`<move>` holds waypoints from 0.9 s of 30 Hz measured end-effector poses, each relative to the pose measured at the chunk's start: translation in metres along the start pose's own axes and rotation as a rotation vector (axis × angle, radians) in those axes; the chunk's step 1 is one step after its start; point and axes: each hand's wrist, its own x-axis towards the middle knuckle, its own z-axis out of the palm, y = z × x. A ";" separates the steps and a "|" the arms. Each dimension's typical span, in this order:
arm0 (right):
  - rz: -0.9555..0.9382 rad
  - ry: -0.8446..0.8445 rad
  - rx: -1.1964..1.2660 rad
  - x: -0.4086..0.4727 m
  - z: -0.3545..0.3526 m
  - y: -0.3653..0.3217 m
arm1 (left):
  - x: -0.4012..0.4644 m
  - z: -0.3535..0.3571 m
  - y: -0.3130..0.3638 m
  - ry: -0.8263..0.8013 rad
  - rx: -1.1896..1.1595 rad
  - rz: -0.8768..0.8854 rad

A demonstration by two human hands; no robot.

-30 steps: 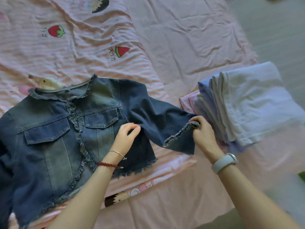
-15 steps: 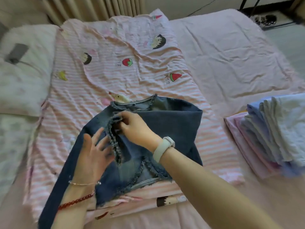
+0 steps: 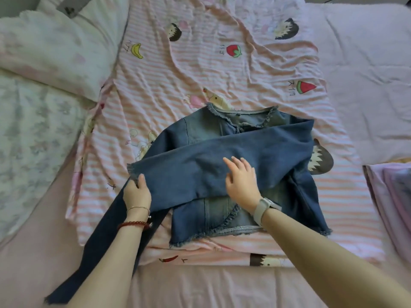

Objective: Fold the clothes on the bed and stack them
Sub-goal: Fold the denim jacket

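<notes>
- Lying front-up on the pink striped cartoon-print quilt (image 3: 200, 85), the dark blue frayed-edge denim jacket (image 3: 222, 170) has one sleeve folded across its chest.
- Left hand (image 3: 136, 193) pinches that sleeve's frayed cuff; right hand (image 3: 241, 181) presses flat, fingers spread.
- Denim looks thick and fairly stiff — should hold creases; grip at cuffs and hem.
- Small printed characters sit beside the quilt's fruit pictures — no brand label visible.

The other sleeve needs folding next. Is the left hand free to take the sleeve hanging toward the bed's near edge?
Probably not yet: the left hand grips the folded sleeve's cuff; the hanging sleeve lies uncovered just below it.
</notes>
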 end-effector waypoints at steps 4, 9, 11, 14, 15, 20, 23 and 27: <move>0.078 -0.013 -0.235 0.012 -0.003 0.026 | 0.023 -0.029 -0.005 0.154 -0.014 0.013; 0.168 -0.121 -0.249 0.024 0.002 0.053 | 0.037 -0.040 -0.008 0.186 -0.027 0.018; 0.145 -0.210 -0.292 0.022 0.002 0.069 | 0.035 -0.038 -0.005 0.192 -0.046 0.011; 0.117 -0.219 -0.374 0.017 -0.003 0.095 | 0.032 -0.036 -0.003 0.191 -0.065 -0.011; 0.131 -0.154 -0.369 0.013 -0.005 0.101 | 0.031 -0.035 -0.003 0.188 -0.062 -0.008; 0.020 0.135 -0.347 -0.025 -0.004 0.135 | 0.022 -0.032 -0.005 0.216 -0.026 0.022; 0.038 0.107 -0.326 -0.034 -0.006 0.157 | 0.017 -0.028 -0.007 0.223 0.001 0.025; -0.020 0.182 -0.343 -0.023 -0.020 0.172 | 0.012 -0.025 -0.005 0.260 0.007 0.007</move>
